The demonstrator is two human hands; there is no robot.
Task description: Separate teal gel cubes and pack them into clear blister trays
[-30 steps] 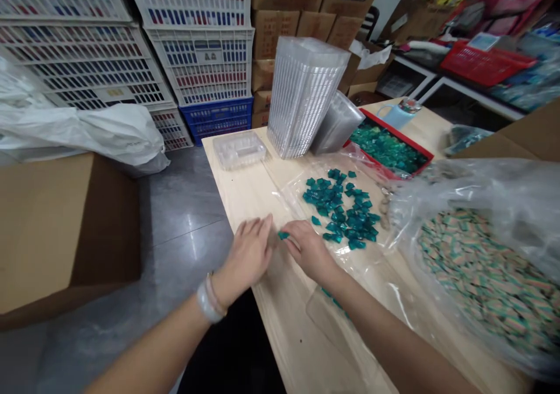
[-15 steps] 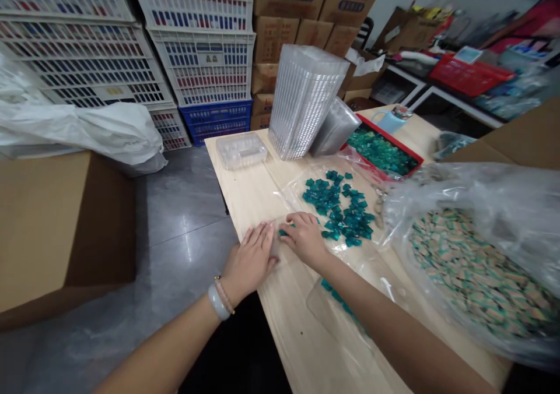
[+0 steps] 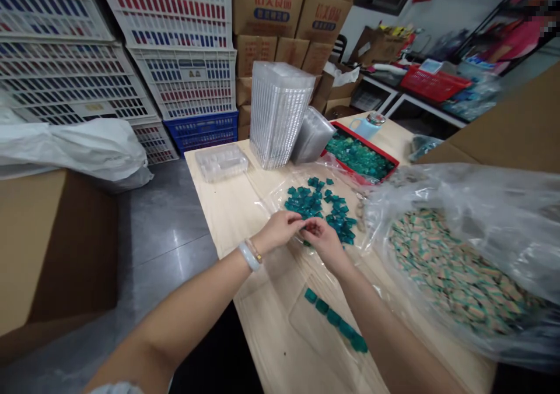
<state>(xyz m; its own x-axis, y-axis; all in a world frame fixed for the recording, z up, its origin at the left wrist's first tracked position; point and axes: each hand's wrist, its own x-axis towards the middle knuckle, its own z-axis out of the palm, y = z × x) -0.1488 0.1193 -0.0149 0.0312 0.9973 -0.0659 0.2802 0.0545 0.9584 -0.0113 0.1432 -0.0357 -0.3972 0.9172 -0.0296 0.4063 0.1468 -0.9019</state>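
Observation:
My left hand (image 3: 280,229) and my right hand (image 3: 322,238) meet fingertip to fingertip just above the table, at the near edge of a heap of teal wrapped sweets (image 3: 321,204) on clear plastic film. Both hands have their fingers pinched together; what they pinch is too small to make out. A short row of teal sweets (image 3: 335,318) lies in a clear tray under my right forearm. A white bracelet sits on my left wrist.
A big clear bag of tan-and-green sweets (image 3: 459,266) fills the right. A red tray of teal sweets (image 3: 361,156), tall stacks of clear trays (image 3: 280,114) and one clear tray (image 3: 221,162) stand further back. Crates, cartons and a cardboard box (image 3: 48,248) surround the table.
Both hands have lifted off the table's near edge and moved forward to the teal heap, fingers now pinched together. The row of sweets in the clear tray has come into view.

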